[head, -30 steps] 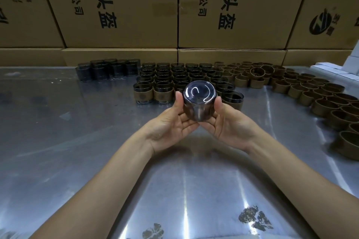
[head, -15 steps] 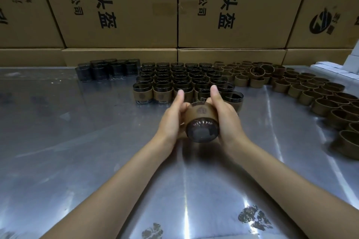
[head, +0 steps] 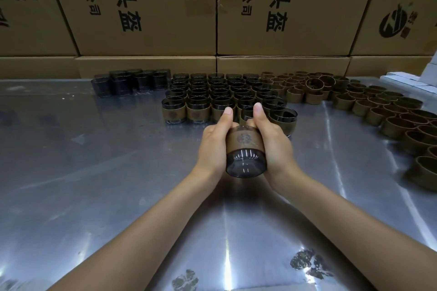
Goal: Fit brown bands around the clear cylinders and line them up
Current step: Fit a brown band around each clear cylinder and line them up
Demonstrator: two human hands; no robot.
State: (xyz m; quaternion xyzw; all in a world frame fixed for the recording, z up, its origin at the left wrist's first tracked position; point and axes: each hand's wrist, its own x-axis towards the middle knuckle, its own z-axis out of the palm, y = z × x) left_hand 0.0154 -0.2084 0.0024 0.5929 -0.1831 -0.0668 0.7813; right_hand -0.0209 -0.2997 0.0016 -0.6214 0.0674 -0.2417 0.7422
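Both hands are wrapping around one clear cylinder (head: 246,163), holding it up off the counter (head: 94,172). It is lying tilted, its smoky base facing the camera. The left hand (head: 214,142) is cupping its left side, fingers curled underneath and thumb stretched forward along the top; the right hand (head: 272,142) is mirroring that on the right side. So each grip is closing snugly on the glass, thumbs running almost parallel with a small gap between them. A brown band (head: 244,140) with a dark round emblem is sitting around the cylinder's middle, between the two palms, while the bare base is sticking out toward the camera.

Just beyond the thumbs, the rows of banded cylinders (head: 222,99) are standing upright in a tight block, the nearest row wearing its brown wraps in plain sight. One banded cylinder (head: 283,119) is standing immediately right of the right thumb, slightly forward of that row. Farther left of the grip, a cluster of bare cylinders (head: 132,82) is waiting against the back. Off to the right, loose brown bands (head: 378,111) are spreading in a wide curve across the counter. Cardboard boxes (head: 142,7) with printed characters are stacked behind everything.
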